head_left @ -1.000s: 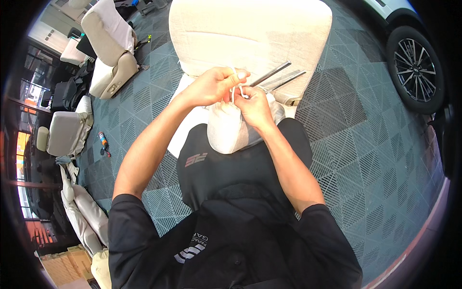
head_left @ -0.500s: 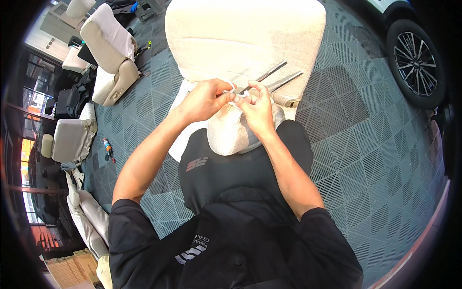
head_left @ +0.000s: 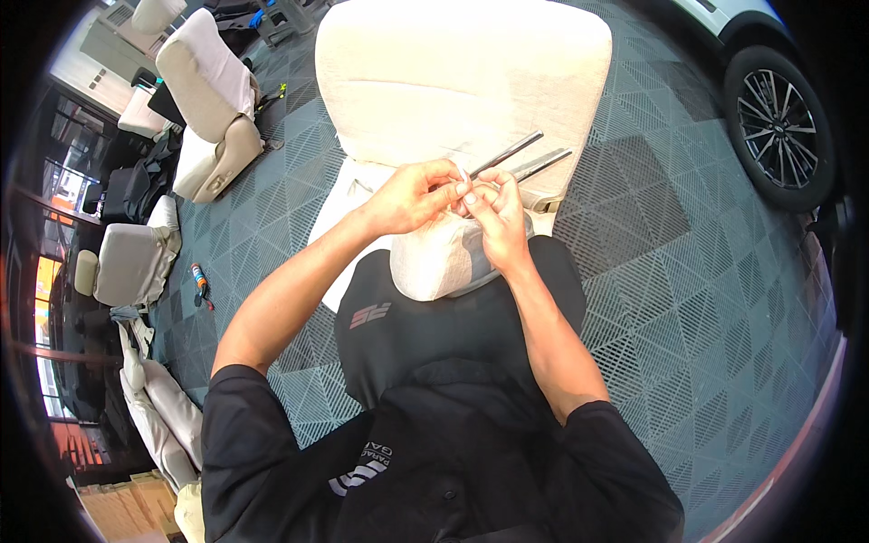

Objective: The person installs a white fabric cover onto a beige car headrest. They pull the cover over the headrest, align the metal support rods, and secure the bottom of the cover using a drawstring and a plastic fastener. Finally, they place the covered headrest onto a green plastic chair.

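A beige fabric-covered headrest (head_left: 424,262) rests across my lap, its two metal posts (head_left: 509,153) pointing away toward the upper right. Above it, my left hand (head_left: 412,197) pinches a thin white cord (head_left: 464,172) between thumb and fingers. My right hand (head_left: 503,224) meets it from the other side, thumb and fingertips closed on the same cord. Fingers hide most of the cord, so I cannot see whether it is knotted. A grey patch shows on the headrest beneath my right hand.
Just ahead stands a cream car seat (head_left: 462,72). More cream seats (head_left: 204,109) and seat parts are on the left, with a spray can (head_left: 199,282) on the grey tiled floor (head_left: 688,362). A car wheel (head_left: 780,127) is at the upper right, cardboard boxes (head_left: 127,507) lower left.
My hands have come together and shifted slightly right and nearer. The white cord's loops, visible between them before, are now mostly hidden by my fingers.
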`<state>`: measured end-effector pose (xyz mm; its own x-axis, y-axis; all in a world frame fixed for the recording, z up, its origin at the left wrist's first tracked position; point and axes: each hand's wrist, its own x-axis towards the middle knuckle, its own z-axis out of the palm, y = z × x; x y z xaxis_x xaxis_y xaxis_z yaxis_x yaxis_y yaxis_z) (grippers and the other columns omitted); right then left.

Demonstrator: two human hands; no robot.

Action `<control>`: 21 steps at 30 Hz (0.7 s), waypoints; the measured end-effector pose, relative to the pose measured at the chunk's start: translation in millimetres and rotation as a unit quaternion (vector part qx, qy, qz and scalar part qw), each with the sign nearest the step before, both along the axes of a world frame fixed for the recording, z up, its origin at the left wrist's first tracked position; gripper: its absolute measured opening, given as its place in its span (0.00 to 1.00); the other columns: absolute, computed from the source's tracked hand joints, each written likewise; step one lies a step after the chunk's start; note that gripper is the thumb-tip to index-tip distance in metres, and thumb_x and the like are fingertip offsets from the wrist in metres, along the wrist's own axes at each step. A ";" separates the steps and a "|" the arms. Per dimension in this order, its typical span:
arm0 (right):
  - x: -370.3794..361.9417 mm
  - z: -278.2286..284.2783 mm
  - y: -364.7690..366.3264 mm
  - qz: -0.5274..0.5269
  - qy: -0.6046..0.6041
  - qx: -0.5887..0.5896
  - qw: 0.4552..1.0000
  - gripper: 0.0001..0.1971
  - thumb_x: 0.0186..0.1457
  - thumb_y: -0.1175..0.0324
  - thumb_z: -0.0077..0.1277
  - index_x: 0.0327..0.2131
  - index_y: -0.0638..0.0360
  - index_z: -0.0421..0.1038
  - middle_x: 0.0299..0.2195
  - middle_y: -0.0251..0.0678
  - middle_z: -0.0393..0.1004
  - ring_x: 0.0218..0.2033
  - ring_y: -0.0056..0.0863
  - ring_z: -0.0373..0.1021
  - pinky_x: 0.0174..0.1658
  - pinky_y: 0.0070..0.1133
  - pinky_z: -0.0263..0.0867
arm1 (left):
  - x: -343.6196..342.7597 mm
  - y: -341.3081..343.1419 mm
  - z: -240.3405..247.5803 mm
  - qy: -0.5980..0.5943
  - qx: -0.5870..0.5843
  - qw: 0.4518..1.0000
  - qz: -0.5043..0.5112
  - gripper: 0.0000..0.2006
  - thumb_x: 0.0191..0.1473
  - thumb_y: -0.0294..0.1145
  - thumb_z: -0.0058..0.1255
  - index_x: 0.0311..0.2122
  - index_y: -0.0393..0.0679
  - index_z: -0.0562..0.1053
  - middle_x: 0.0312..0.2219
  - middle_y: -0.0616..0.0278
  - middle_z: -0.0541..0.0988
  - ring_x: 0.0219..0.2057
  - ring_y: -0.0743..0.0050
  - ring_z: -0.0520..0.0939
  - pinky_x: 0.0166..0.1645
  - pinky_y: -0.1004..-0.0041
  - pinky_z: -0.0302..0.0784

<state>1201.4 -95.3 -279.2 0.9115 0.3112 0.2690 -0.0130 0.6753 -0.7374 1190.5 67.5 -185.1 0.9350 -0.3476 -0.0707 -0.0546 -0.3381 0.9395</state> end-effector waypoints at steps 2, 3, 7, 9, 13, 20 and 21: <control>-4.2 7.2 -4.6 -0.014 -0.005 -0.044 0.999 0.21 0.60 0.75 0.50 0.54 0.65 0.54 0.30 0.35 0.74 0.32 0.20 0.70 0.39 0.19 0.66 | 5.9 2.5 -4.6 -0.054 -0.028 0.998 -0.009 0.10 0.64 0.33 0.49 0.42 0.38 0.77 0.29 0.62 0.81 0.28 0.79 0.79 0.32 0.76 0.75; -6.1 9.5 -6.6 -0.020 -0.007 -0.066 0.998 0.22 0.60 0.75 0.50 0.55 0.66 0.54 0.30 0.35 0.74 0.32 0.20 0.70 0.39 0.19 0.67 | 8.6 6.2 -5.4 -0.052 0.007 0.999 0.001 0.10 0.62 0.33 0.51 0.40 0.37 0.78 0.28 0.62 0.81 0.28 0.79 0.79 0.33 0.76 0.75; -8.2 7.0 -17.8 -0.105 -0.072 -0.281 0.951 0.14 0.57 0.78 0.53 0.48 0.64 0.68 0.36 0.36 0.75 0.33 0.21 0.71 0.36 0.20 0.68 | 21.9 1.3 13.6 -0.041 0.186 0.981 0.025 0.11 0.56 0.36 0.59 0.34 0.36 0.80 0.23 0.62 0.80 0.26 0.80 0.79 0.30 0.78 0.75; -7.9 6.8 -19.7 -0.207 -0.189 -0.361 0.889 0.08 0.55 0.79 0.54 0.40 0.62 0.75 0.39 0.38 0.75 0.35 0.21 0.72 0.36 0.20 0.69 | 29.2 0.6 22.4 0.035 0.250 0.967 0.025 0.12 0.53 0.36 0.63 0.33 0.36 0.80 0.20 0.63 0.79 0.22 0.82 0.76 0.25 0.79 0.72; -2.4 16.3 -20.2 -0.168 -0.198 -0.218 0.941 0.05 0.56 0.78 0.53 0.37 0.63 0.75 0.48 0.40 0.72 0.44 0.24 0.72 0.45 0.21 0.70 | 48.0 12.1 26.7 0.225 0.173 0.958 0.030 0.10 0.49 0.37 0.66 0.30 0.41 0.80 0.17 0.66 0.76 0.15 0.85 0.69 0.17 0.81 0.61; 18.0 -9.4 -25.9 -0.114 -0.146 -0.126 0.975 0.05 0.61 0.74 0.53 0.40 0.62 0.71 0.44 0.36 0.73 0.43 0.19 0.70 0.48 0.18 0.66 | 50.1 -4.9 10.0 0.202 0.074 0.976 0.039 0.10 0.51 0.38 0.64 0.30 0.42 0.80 0.20 0.72 0.76 0.19 0.89 0.69 0.19 0.83 0.60; 18.8 -10.9 -28.0 -0.114 -0.130 -0.121 0.978 0.06 0.61 0.74 0.53 0.40 0.63 0.71 0.43 0.35 0.73 0.43 0.19 0.70 0.47 0.18 0.66 | 49.6 -11.7 12.1 0.189 0.084 0.978 0.043 0.11 0.52 0.38 0.64 0.30 0.41 0.80 0.20 0.71 0.76 0.19 0.88 0.69 0.19 0.82 0.60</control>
